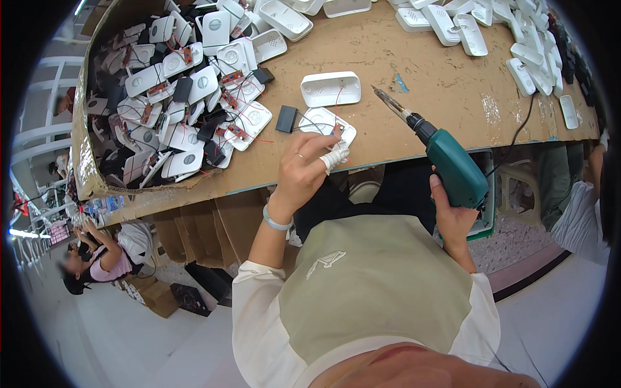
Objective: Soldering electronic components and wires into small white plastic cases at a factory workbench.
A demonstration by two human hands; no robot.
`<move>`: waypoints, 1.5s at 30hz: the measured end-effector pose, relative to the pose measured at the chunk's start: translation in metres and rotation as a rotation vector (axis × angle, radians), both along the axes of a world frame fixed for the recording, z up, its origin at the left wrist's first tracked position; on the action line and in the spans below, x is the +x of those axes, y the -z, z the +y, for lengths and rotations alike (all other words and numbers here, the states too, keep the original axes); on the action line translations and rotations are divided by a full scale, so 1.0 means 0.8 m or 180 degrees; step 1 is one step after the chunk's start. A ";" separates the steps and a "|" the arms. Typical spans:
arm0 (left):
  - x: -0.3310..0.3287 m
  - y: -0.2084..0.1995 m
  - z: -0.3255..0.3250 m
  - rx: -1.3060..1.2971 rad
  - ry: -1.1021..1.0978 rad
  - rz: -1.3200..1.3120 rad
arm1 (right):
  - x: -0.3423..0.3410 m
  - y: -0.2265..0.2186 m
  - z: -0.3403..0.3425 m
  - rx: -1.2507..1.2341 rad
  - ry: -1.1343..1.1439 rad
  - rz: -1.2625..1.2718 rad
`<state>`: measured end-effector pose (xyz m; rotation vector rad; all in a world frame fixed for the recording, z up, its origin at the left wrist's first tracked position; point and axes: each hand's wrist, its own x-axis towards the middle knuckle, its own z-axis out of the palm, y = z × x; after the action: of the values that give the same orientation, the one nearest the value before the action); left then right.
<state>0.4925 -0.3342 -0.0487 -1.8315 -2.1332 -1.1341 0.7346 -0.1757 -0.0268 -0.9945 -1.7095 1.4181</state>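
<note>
In my right hand [451, 210] I grip the handle of a green corded electric drill [456, 165]; its long narrow metal tip points up and left over the table. My left hand [304, 169], with a white-wrapped finger, pinches the near edge of a white plastic cover [315, 119] lying flat. On that cover a small red-brown circuit board [337, 129] sits beside my fingertips, with a thin red wire rising from it. A dark wire joins it to a black rectangular block [286, 119] on the left. Just beyond lies an open white plastic shell [330, 89].
A large cardboard box [87, 139] at the left holds many white covers with boards, wires and black blocks. White shells [471, 35] are piled at the far right. A power cord [519, 132] runs over the table's front edge. Another person [107, 255] is at the left.
</note>
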 end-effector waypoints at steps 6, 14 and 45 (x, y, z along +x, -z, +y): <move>0.006 -0.002 0.045 0.0269 -0.1057 -0.2381 | -0.006 0.001 -0.004 -0.0045 -0.0108 -0.0021; -0.005 0.000 0.090 -0.0262 -0.1462 0.0069 | -0.036 0.013 0.005 0.0634 -0.0406 -0.0041; -0.023 0.007 0.103 -0.0537 -0.1793 0.0441 | -0.077 0.020 0.003 0.1535 -0.0675 -0.0233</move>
<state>0.4737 -0.2521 -0.0543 -1.1786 -2.4809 -0.6933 0.6727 -0.1733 -0.0432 -0.6181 -2.1260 1.0201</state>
